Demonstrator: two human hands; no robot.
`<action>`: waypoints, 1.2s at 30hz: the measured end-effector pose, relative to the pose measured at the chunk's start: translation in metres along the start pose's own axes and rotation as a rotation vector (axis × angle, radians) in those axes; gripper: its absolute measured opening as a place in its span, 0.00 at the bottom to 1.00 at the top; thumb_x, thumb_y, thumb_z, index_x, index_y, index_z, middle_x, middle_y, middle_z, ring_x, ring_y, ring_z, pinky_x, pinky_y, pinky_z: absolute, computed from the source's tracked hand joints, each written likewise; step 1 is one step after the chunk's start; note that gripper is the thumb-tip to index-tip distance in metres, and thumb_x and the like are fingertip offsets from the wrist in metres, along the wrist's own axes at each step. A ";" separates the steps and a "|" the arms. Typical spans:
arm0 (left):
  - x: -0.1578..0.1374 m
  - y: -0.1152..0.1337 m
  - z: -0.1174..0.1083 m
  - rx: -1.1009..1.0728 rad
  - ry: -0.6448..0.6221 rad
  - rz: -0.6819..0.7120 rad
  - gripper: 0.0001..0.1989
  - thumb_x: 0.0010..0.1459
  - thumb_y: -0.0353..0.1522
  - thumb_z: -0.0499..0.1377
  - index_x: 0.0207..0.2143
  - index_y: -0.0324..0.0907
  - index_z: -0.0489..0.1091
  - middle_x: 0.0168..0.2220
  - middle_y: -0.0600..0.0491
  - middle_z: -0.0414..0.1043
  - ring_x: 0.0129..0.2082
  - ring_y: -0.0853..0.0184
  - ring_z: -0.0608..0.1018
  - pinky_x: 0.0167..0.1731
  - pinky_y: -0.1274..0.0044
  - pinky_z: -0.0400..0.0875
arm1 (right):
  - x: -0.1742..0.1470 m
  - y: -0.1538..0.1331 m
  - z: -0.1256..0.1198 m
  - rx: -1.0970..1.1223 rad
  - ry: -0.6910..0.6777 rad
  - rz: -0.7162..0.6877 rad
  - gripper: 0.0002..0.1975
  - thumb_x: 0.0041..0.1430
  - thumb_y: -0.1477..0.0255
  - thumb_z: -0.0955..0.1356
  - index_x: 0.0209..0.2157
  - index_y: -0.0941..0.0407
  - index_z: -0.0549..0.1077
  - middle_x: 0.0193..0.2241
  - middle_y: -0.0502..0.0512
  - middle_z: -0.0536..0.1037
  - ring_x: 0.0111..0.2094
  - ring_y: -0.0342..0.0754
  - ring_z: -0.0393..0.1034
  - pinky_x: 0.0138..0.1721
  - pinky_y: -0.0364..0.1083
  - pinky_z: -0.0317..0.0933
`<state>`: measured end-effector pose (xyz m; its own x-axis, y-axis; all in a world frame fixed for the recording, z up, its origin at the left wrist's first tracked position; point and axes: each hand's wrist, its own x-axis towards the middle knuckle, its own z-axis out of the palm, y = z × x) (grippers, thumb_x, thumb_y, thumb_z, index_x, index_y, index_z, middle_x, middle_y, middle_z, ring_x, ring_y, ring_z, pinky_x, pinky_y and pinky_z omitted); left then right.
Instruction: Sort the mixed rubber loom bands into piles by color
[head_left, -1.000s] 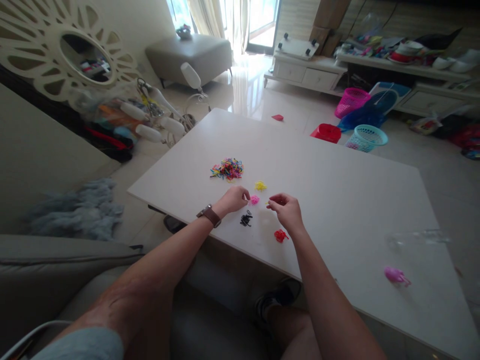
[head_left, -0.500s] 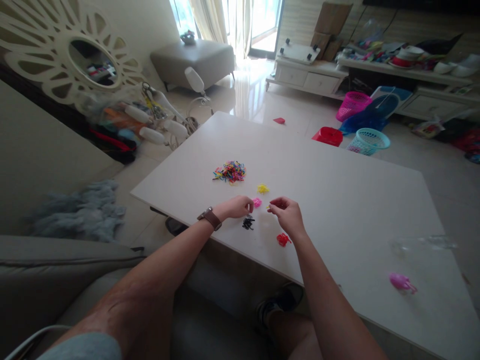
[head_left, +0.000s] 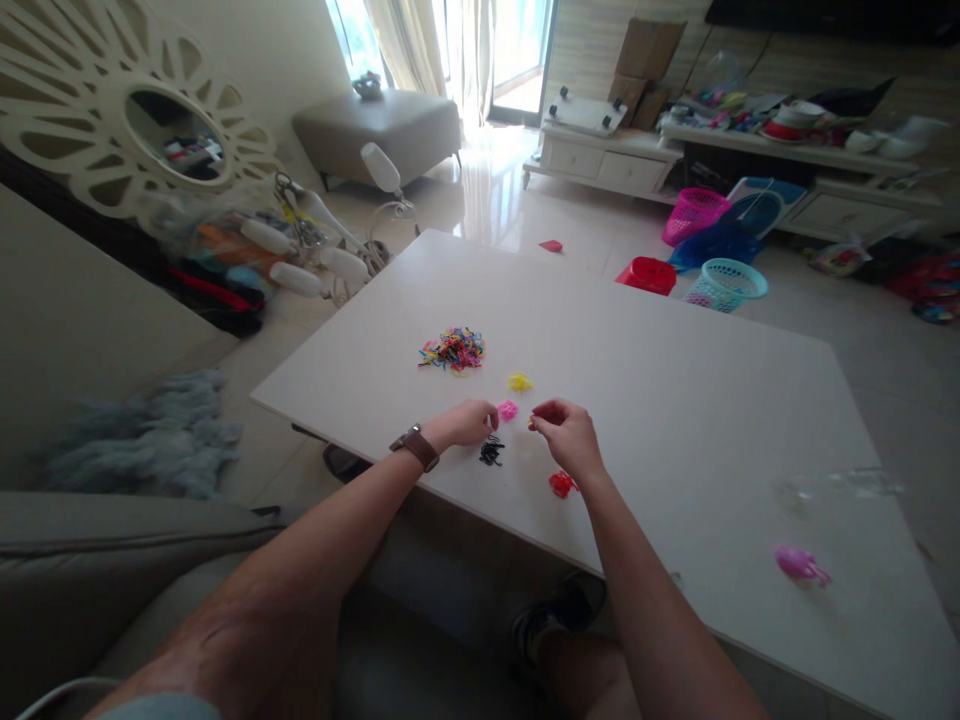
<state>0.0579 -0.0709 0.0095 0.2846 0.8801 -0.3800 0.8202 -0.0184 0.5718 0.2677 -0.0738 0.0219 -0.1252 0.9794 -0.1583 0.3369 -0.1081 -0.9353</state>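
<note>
My right hand (head_left: 566,432) pinches a small yellow rubber band (head_left: 531,423) between thumb and fingertips, just above the tabletop. My left hand (head_left: 471,423), with a brown-strapped watch on its wrist, has its fingers curled together between the pink and black piles; whatever they hold is hidden. Around the hands lie small heaps of what look like rubber bands: yellow (head_left: 520,382), pink (head_left: 508,410), black (head_left: 492,451) and red (head_left: 561,485). Farther off sits a larger mixed-colour pile (head_left: 454,349).
The white table (head_left: 675,400) carries a pink toy-like item (head_left: 801,564) and a clear plastic object (head_left: 840,486) at the right. Beyond its far edge stand a red container (head_left: 647,274) and a light-blue basket (head_left: 726,284). White lamp arms (head_left: 345,265) are close to the left corner.
The whole view has shifted slightly. My right hand keeps its pinch on the yellow band, which now shows less. The left hand stays beside the black and pink piles.
</note>
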 end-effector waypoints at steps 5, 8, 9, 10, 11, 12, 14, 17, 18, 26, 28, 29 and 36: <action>0.001 -0.001 0.001 -0.028 -0.102 0.014 0.16 0.48 0.19 0.56 0.31 0.41 0.81 0.29 0.53 0.78 0.27 0.69 0.74 0.30 0.79 0.64 | -0.001 -0.002 -0.001 -0.021 -0.008 -0.004 0.04 0.51 0.69 0.71 0.29 0.54 0.77 0.27 0.51 0.82 0.32 0.50 0.80 0.37 0.46 0.70; 0.001 0.000 -0.003 -0.050 0.001 0.032 0.14 0.49 0.20 0.56 0.32 0.40 0.80 0.27 0.53 0.75 0.26 0.69 0.71 0.28 0.79 0.62 | -0.002 -0.002 -0.001 -0.025 -0.011 0.000 0.04 0.51 0.70 0.71 0.30 0.54 0.78 0.27 0.52 0.82 0.32 0.50 0.80 0.37 0.46 0.70; 0.001 0.001 -0.004 -0.078 0.042 0.038 0.13 0.49 0.21 0.56 0.33 0.40 0.80 0.26 0.54 0.74 0.25 0.70 0.71 0.27 0.79 0.62 | -0.002 -0.002 -0.001 -0.026 -0.012 -0.001 0.03 0.51 0.70 0.71 0.30 0.54 0.78 0.27 0.52 0.82 0.32 0.50 0.80 0.37 0.46 0.70; 0.001 0.003 -0.006 -0.129 0.065 0.043 0.12 0.50 0.23 0.57 0.34 0.39 0.79 0.26 0.54 0.73 0.25 0.70 0.70 0.27 0.79 0.62 | -0.001 -0.002 0.000 -0.028 -0.013 -0.004 0.03 0.51 0.70 0.71 0.29 0.54 0.78 0.27 0.52 0.82 0.32 0.50 0.80 0.37 0.46 0.70; 0.000 0.005 -0.007 -0.201 0.068 0.050 0.11 0.52 0.25 0.57 0.35 0.39 0.78 0.26 0.55 0.72 0.24 0.71 0.70 0.26 0.79 0.62 | -0.001 -0.002 0.000 -0.029 -0.014 -0.009 0.03 0.51 0.70 0.71 0.30 0.54 0.78 0.27 0.52 0.82 0.32 0.50 0.80 0.37 0.46 0.69; 0.000 0.007 -0.007 -0.287 0.053 0.058 0.10 0.53 0.28 0.58 0.36 0.39 0.78 0.26 0.55 0.71 0.24 0.71 0.70 0.26 0.79 0.63 | -0.001 -0.001 0.000 -0.031 -0.015 -0.014 0.03 0.51 0.70 0.71 0.30 0.54 0.78 0.27 0.52 0.82 0.32 0.50 0.80 0.37 0.45 0.69; -0.001 0.012 -0.007 -0.464 -0.006 0.086 0.12 0.56 0.34 0.59 0.39 0.38 0.77 0.26 0.56 0.69 0.24 0.71 0.70 0.25 0.80 0.64 | -0.001 -0.001 0.000 -0.041 -0.009 -0.019 0.03 0.52 0.70 0.71 0.30 0.55 0.78 0.27 0.52 0.82 0.31 0.49 0.80 0.36 0.45 0.69; -0.001 0.019 -0.005 -0.629 -0.064 0.152 0.17 0.56 0.42 0.62 0.41 0.38 0.77 0.26 0.55 0.68 0.26 0.71 0.71 0.25 0.80 0.66 | -0.001 -0.002 0.000 -0.058 0.008 -0.012 0.04 0.52 0.70 0.71 0.31 0.55 0.77 0.27 0.51 0.82 0.30 0.49 0.80 0.35 0.45 0.69; -0.001 0.021 -0.004 -0.657 -0.069 0.164 0.18 0.55 0.43 0.62 0.41 0.38 0.77 0.27 0.55 0.68 0.27 0.70 0.72 0.25 0.80 0.66 | -0.001 -0.002 0.000 -0.059 0.012 -0.009 0.04 0.52 0.70 0.71 0.32 0.55 0.77 0.27 0.51 0.82 0.30 0.49 0.80 0.34 0.44 0.69; 0.000 0.030 0.003 -0.695 -0.007 0.084 0.17 0.53 0.43 0.64 0.37 0.38 0.77 0.26 0.55 0.70 0.25 0.72 0.70 0.23 0.80 0.62 | -0.002 -0.006 -0.001 -0.022 0.045 -0.006 0.05 0.52 0.70 0.71 0.32 0.55 0.76 0.27 0.51 0.81 0.30 0.49 0.80 0.34 0.45 0.69; 0.001 0.031 0.003 -0.712 -0.003 0.090 0.15 0.52 0.42 0.64 0.34 0.38 0.78 0.26 0.55 0.71 0.25 0.72 0.70 0.24 0.80 0.62 | -0.002 -0.007 -0.001 -0.023 0.059 -0.020 0.06 0.52 0.69 0.72 0.33 0.55 0.76 0.28 0.52 0.81 0.30 0.49 0.79 0.35 0.45 0.69; 0.002 0.031 0.004 -0.725 0.018 0.081 0.14 0.52 0.41 0.65 0.33 0.38 0.78 0.25 0.55 0.70 0.24 0.72 0.70 0.24 0.80 0.62 | -0.002 -0.008 -0.001 -0.031 0.073 -0.029 0.07 0.53 0.68 0.72 0.34 0.55 0.76 0.30 0.52 0.82 0.30 0.48 0.79 0.35 0.45 0.69; 0.032 0.026 0.010 -1.064 0.383 -0.250 0.05 0.51 0.29 0.67 0.30 0.34 0.77 0.21 0.54 0.70 0.20 0.74 0.68 0.24 0.79 0.63 | -0.006 -0.011 -0.006 -0.103 0.136 -0.013 0.13 0.52 0.63 0.72 0.38 0.55 0.76 0.40 0.54 0.81 0.30 0.46 0.76 0.34 0.45 0.66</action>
<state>0.0928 -0.0477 0.0050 -0.1445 0.8922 -0.4280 -0.0514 0.4252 0.9037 0.2700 -0.0770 0.0354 -0.0052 0.9954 -0.0957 0.4311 -0.0841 -0.8984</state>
